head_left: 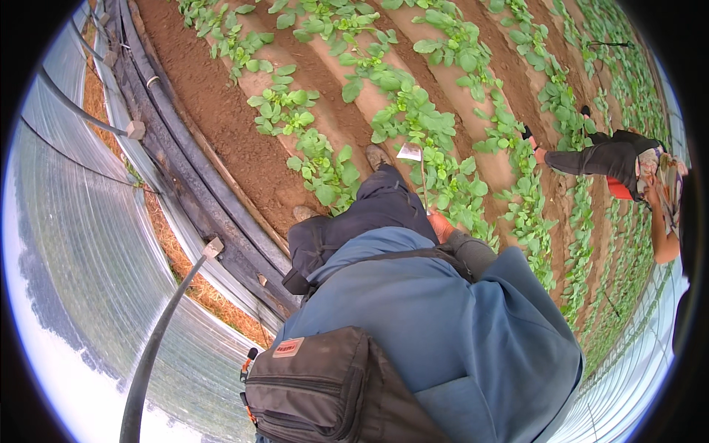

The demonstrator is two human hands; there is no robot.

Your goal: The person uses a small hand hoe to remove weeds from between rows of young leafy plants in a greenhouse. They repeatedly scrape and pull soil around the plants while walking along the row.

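Note:
My right hand (pixel 441 226), in an orange work glove, grips the handle of a small hand hoe (pixel 424 180) beside my thigh. The pale metal hoe blade (pixel 410 152) hangs over the leafy crop row (pixel 407 105) just ahead of my shoe (pixel 378 156). Low green plants with rounded leaves grow on both sides of that foot. Another crop row (pixel 324 160) runs between my two feet. My left hand is out of view. A brown bag (pixel 327 382) is strapped across my blue top (pixel 388 288).
Black pipes (pixel 166 116) and a wooden edging board run along the left. Beyond them stand curved greenhouse poles (pixel 160 338) and clear plastic sheeting (pixel 94 199). A co-worker (pixel 604 158) bends among the rows at right, near a red object (pixel 618 189). Bare soil furrows (pixel 238 149) separate the rows.

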